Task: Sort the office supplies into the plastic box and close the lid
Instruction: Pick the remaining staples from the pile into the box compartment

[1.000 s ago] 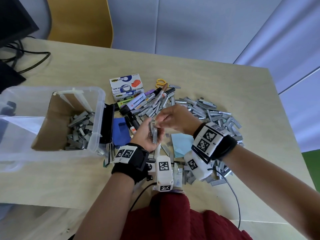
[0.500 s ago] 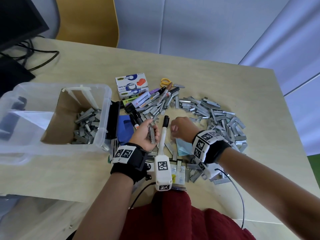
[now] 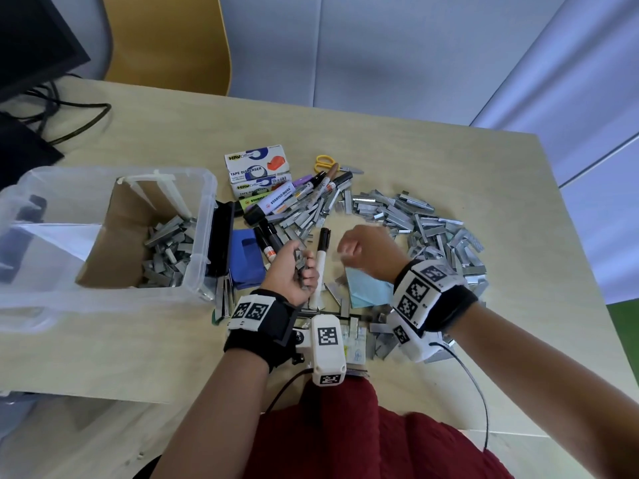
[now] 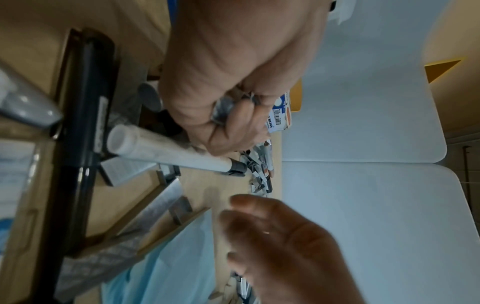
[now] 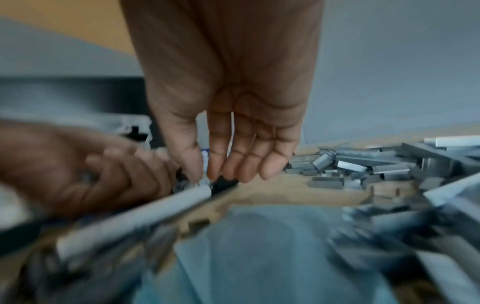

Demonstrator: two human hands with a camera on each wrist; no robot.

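A clear plastic box (image 3: pixel 204 209) stands open at the left, with staple strips (image 3: pixel 166 250) lying in its cardboard-lined bottom. My left hand (image 3: pixel 304 261) grips a bundle of staple strips (image 3: pixel 300 257), which the left wrist view shows inside the curled fingers (image 4: pixel 233 123). A white marker (image 3: pixel 321 257) with a black cap lies on the table just right of that hand. My right hand (image 3: pixel 345 250) hovers beside it with relaxed fingers (image 5: pixel 226 164), empty, its tips close above the marker's cap. A big pile of loose staple strips (image 3: pixel 432 223) curves round the right side.
Two tape dispenser cartons (image 3: pixel 257 167), yellow scissors (image 3: pixel 326 162), highlighters and markers (image 3: pixel 287 198) lie at the back. A black stapler (image 3: pixel 223 236) and a blue pad (image 3: pixel 247 257) sit by the box, light blue paper (image 3: pixel 366 288) under my right wrist. Monitor cables run far left.
My right hand has drawn away from the left hand to the right and come down toward the table. The left hand keeps its staple strips. The white marker between the hands now shows.
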